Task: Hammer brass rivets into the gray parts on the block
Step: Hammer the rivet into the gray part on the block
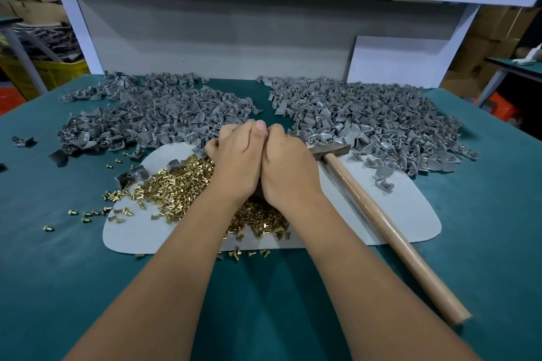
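Two bare forearms reach forward over the green table [58, 287]. To their right a hammer [378, 211] lies untouched, its wooden handle pointing toward the viewer and its metal head resting on the pale mat [410, 214]. On that mat lies a heap of brass rivets [176, 182], with strays spilling left onto the green surface. The left hand [234, 161] and right hand [289, 167] are pressed side by side above the heap, fingers curled in; what they pinch is hidden behind them, so I cannot tell whether either holds anything (a dark shape beneath the wrists may be the block). Beyond the hands lie two broad piles of gray parts, one on the left [146, 114] and one on the right [375, 120], the latter showing brass glints. Farther left stands a yellow crate [58, 73] of dark scraps. No writing is readable.
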